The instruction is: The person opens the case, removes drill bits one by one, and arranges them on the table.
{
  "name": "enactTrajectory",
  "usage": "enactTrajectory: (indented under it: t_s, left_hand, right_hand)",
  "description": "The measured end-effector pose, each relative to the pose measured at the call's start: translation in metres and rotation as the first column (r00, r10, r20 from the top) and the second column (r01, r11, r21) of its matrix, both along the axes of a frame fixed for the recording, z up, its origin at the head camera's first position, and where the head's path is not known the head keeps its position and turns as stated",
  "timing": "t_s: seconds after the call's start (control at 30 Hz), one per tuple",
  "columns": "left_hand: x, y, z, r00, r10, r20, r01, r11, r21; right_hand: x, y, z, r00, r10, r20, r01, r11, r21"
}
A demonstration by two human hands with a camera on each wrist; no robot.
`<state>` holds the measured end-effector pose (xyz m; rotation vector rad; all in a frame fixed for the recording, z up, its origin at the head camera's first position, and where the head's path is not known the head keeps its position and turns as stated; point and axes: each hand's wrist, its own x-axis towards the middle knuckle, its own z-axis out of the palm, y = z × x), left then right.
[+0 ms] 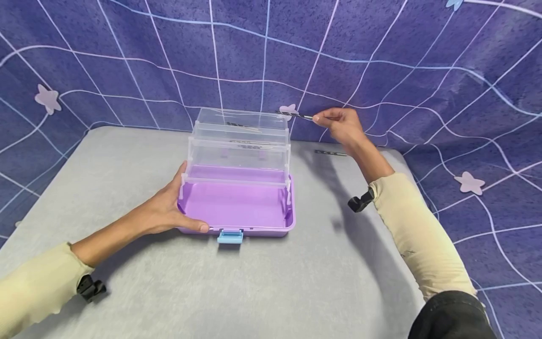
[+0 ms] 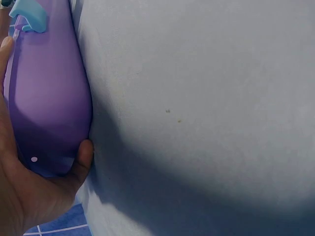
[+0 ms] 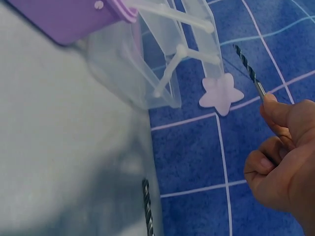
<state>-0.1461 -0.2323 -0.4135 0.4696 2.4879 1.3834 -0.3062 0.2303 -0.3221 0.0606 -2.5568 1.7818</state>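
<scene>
My right hand (image 1: 342, 126) pinches a dark twist drill bit (image 3: 248, 68) by its bright shank, fluted end pointing left. In the head view the bit's tip overlaps the right end of the top clear tray (image 1: 262, 118) of a purple toolbox (image 1: 237, 207). Several thin drill bits (image 1: 250, 143) lie in the raised clear trays, and the purple bottom compartment is bare. With my left hand (image 1: 167, 209) I grip the toolbox's left side, thumb along the front rim. The left wrist view shows the same hand around the box's end, near the light blue latch (image 2: 32, 14).
Another drill bit (image 1: 330, 153) lies on the grey table (image 1: 271, 292) right of the toolbox, near the back edge. Behind the table hangs a blue-purple cloth (image 1: 237, 52) with grid lines and pale stars. The toolbox's white hinge arms (image 3: 170, 71) stand out at its right end.
</scene>
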Motion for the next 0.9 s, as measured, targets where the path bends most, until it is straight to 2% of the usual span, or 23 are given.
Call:
enactTrajectory:
  t_s: [0.17,0.53,0.9]
  left_hand:
    - [0.000,0.000,-0.002,1.000,-0.011,-0.008,0.011,1.000,0.028]
    - [-0.001,0.001,-0.002,1.000,-0.016,-0.009,0.017,0.999,0.047]
    - [0.000,0.002,-0.002,1.000,-0.002,-0.021,0.003,1.000,0.001]
  right_hand:
    - [0.004,0.013,-0.003,1.000,-0.002,0.000,0.002,0.999,-0.032]
    - [0.015,0.040,-0.011,0.999,-0.037,0.019,0.037,0.999,-0.004]
    - [0.023,0.074,-0.040,0.992,-0.048,0.118,0.046,0.999,0.022]
